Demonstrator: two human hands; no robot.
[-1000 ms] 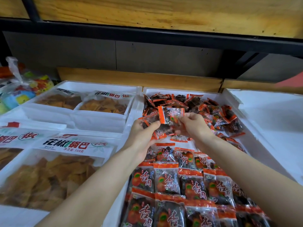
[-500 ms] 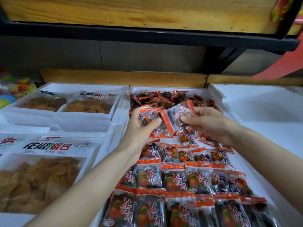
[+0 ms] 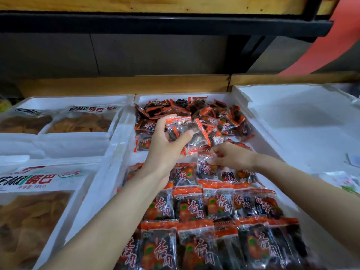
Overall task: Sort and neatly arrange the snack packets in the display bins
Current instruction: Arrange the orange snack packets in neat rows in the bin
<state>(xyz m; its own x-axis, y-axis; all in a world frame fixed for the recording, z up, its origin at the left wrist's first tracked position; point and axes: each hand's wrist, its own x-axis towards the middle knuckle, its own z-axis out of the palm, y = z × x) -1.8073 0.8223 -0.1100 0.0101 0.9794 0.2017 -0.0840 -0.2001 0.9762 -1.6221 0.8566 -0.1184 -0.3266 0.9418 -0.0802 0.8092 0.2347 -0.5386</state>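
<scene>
A white foam bin [image 3: 259,137] in the middle holds small red-and-black snack packets. Neat rows [image 3: 220,205] fill its near half; a loose heap [image 3: 194,110] lies at the far end. My left hand [image 3: 165,147] grips a small bunch of packets [image 3: 187,129] above the bin, thumb across them. My right hand [image 3: 231,156] is lower and to the right, pinching the top edge of a single packet [image 3: 206,166] at the far end of the rows.
Left bins hold large clear bags of yellow crisps [image 3: 31,215], with further bags [image 3: 81,121] behind. A white foam bin [image 3: 303,121] on the right holds a few pale wrappers at its near edge. A dark shelf rail [image 3: 155,24] hangs overhead, and a wooden ledge [image 3: 124,84] backs the bins.
My right hand left the bunch and dropped down to the far row with one packet. My left hand kept the bunch and stayed above the bin. The view tilted slightly.
</scene>
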